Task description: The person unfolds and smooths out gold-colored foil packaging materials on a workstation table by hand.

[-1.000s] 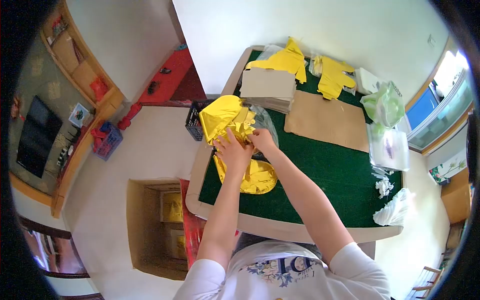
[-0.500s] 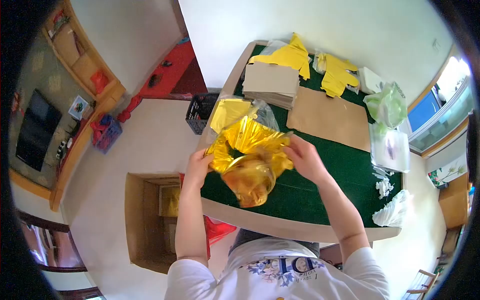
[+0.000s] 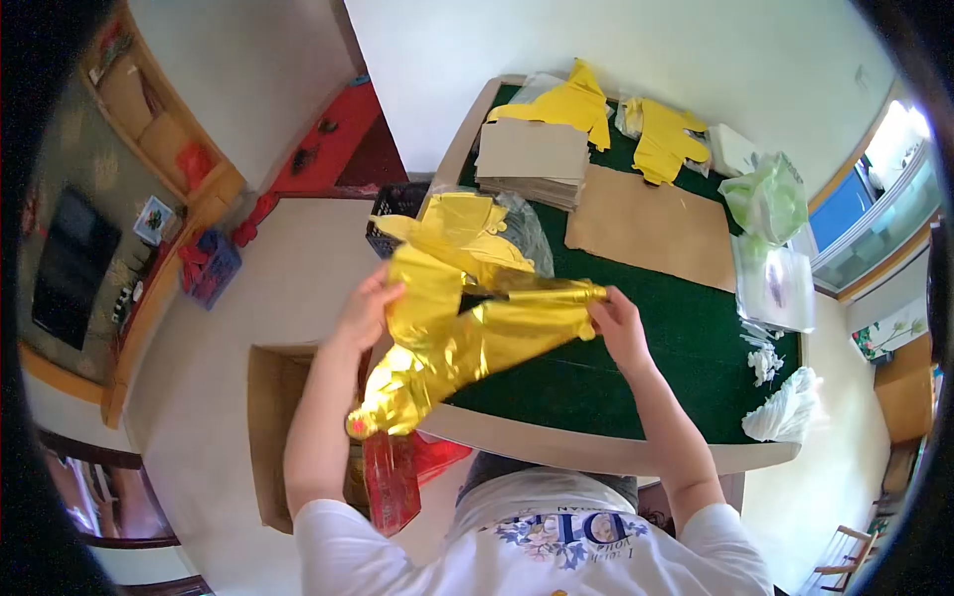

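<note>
Both my hands hold a gold foil balloon point(image 3: 452, 338) stretched out above the near left corner of the green table point(image 3: 646, 368). My left hand point(image 3: 363, 308) grips its left edge, out past the table's side. My right hand point(image 3: 618, 326) pinches its right end over the green surface. The foil's lower tip hangs down towards the floor. Behind it, a pile of gold foil balloons point(image 3: 462, 223) lies on clear plastic bags at the table's left edge.
A stack of cardboard sheets point(image 3: 532, 159), a flat brown sheet point(image 3: 651, 223), yellow cut-out shapes point(image 3: 616, 119), a green bag point(image 3: 765, 199) and clear packets point(image 3: 775, 288) lie on the table. An open cardboard box point(image 3: 268, 437) and a black crate point(image 3: 393, 214) stand on the floor at left.
I have lifted one gold foil piece off the pile and pulled it open. My left hand has swung left past the table edge, my right hand right; the foil now hangs stretched between them.
</note>
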`<state>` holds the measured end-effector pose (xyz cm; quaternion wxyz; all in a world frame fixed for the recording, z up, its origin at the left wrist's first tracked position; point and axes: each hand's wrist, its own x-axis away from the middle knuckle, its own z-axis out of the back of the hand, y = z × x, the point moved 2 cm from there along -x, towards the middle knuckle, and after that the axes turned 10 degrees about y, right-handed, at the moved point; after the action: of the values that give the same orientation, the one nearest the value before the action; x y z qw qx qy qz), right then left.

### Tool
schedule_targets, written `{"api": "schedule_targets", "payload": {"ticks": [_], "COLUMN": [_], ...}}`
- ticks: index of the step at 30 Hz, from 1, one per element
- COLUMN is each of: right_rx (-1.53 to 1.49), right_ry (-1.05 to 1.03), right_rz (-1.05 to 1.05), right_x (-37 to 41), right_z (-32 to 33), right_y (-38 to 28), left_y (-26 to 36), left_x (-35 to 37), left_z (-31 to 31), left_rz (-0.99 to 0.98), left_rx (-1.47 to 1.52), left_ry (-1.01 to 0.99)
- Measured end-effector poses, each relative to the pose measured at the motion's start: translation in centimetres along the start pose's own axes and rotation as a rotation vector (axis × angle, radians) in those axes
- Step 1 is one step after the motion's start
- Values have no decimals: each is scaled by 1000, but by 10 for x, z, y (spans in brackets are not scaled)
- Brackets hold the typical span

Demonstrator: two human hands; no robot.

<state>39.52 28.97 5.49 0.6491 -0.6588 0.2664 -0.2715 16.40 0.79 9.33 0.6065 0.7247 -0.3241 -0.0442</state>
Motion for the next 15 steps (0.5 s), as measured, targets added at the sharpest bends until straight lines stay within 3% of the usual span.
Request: {"api": "schedule_targets", "payload": {"ticks": [3, 6, 9, 10, 11, 12, 13, 14, 15], "right_rx": [-74, -122, -36, 9, 71, 131, 193, 171, 153], "right_ry": [53, 57, 110, 145, 152, 162, 172, 152, 131], "right_rz": [49, -28, -168, -216, -210, -203, -202, -195, -189], "right_x": [-24, -55, -84, -92, -95, -95, -97, -101, -106], "right_z": [-31, -56, -65, -66, -67, -66, -65, -63, -59], "right_y": [-24, -21, 25, 36, 40, 44, 48, 52, 55], "left_y": [63, 94, 55, 48, 31, -1, -14, -37, -60], "left_x": [-17, -51, -109, -90, -87, -80, -59, -41, -33], "left_z": [-2, 1, 29, 6, -10, -24, -55, -73, -80], "left_rz": [-93, -327, -842, -939, -834, -929, -808, -928, -827], "left_rx": [-142, -69, -874, -1069, -1052, -1210, -1400, -1590, -1605], "left_ry": [48, -90, 476, 481, 338, 322, 162, 114, 36]}}
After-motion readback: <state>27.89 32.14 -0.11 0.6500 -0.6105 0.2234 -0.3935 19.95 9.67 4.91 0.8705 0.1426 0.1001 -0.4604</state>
